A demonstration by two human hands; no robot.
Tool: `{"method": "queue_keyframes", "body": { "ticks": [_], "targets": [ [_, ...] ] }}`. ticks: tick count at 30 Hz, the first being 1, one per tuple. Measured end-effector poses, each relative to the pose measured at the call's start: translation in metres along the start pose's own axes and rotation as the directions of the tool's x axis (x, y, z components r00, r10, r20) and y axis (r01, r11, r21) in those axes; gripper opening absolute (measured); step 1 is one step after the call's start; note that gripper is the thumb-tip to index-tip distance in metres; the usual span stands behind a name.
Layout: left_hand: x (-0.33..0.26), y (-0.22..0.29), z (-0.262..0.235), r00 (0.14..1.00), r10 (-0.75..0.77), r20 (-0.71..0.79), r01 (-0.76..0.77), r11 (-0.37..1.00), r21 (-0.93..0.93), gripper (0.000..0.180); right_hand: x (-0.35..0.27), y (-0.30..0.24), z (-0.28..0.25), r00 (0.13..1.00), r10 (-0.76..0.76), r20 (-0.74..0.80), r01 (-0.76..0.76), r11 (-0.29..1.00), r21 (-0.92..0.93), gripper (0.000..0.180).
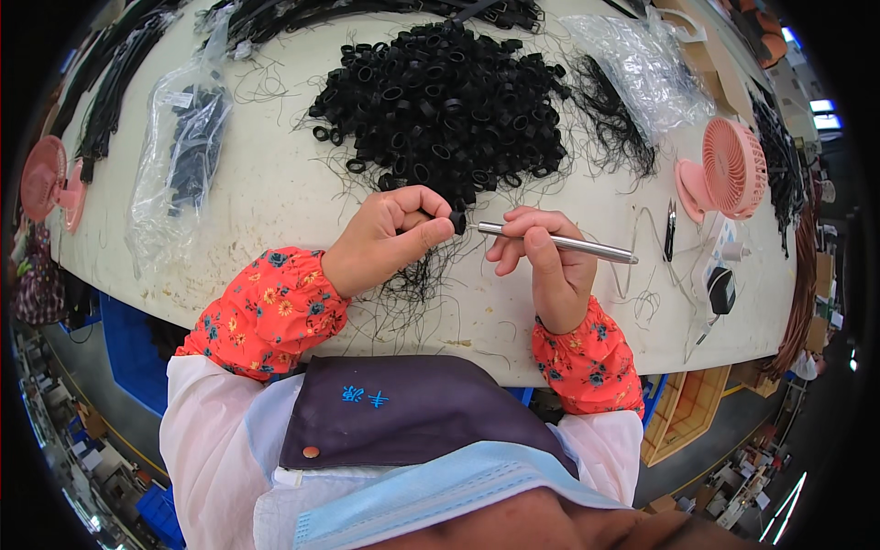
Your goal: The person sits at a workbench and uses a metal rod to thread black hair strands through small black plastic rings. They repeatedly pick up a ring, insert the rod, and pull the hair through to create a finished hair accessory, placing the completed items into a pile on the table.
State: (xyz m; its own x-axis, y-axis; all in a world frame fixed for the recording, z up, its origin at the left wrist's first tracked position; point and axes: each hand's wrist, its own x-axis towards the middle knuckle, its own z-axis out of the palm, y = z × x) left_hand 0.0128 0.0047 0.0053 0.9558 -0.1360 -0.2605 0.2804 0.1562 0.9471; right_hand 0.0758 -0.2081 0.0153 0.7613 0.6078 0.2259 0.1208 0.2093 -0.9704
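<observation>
My left hand [380,243] is closed, pinching a small black loop [457,222] between thumb and fingertips. In my right hand [555,270] lies a slim silver pen-shaped metal tool [596,249], gripped between thumb and fingers. Its narrow tip points left at the loop, with what looks like a small gap between them. Just beyond both hands is a large heap of similar black loops [440,105]. Loose black threads [417,280] are scattered on the table below my left hand.
On the pale table [275,174] lie clear plastic bags [174,156], black straps [385,7] along the back and a tangle of threads [614,119]. Pink fans [733,170] stand at both sides. Thread snips [670,229] and a black-handled tool [720,291] lie at right.
</observation>
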Motion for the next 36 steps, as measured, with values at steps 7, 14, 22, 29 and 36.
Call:
{"method": "queue_keyframes", "body": {
  "ticks": [7,14,22,29,36],
  "targets": [
    [0.000,0.000,0.001,1.000,-0.018,0.017,0.019,0.999,-0.027,0.013,0.000,0.002,-0.001,1.000,-0.030,0.010,0.030,0.999,0.013,0.023],
    [0.000,-0.001,0.001,1.000,0.008,0.016,-0.008,1.000,-0.016,0.012,0.001,0.005,-0.001,0.997,-0.071,-0.027,0.069,0.996,-0.065,0.017],
    [0.001,-0.014,0.009,0.945,0.325,-0.043,-0.304,0.917,0.258,0.011,0.000,0.016,0.009,1.000,-0.024,-0.006,0.022,0.971,-0.239,0.026],
    [-0.005,0.000,0.002,0.950,0.247,-0.193,-0.261,0.964,-0.052,0.017,0.002,0.011,0.005,0.972,-0.210,-0.101,0.150,0.896,-0.418,0.025],
    [-0.006,-0.004,0.012,0.958,-0.151,0.244,0.242,0.884,-0.401,0.046,0.003,0.008,0.012,0.931,-0.345,0.121,0.362,0.824,-0.436,0.030]
  ]
}}
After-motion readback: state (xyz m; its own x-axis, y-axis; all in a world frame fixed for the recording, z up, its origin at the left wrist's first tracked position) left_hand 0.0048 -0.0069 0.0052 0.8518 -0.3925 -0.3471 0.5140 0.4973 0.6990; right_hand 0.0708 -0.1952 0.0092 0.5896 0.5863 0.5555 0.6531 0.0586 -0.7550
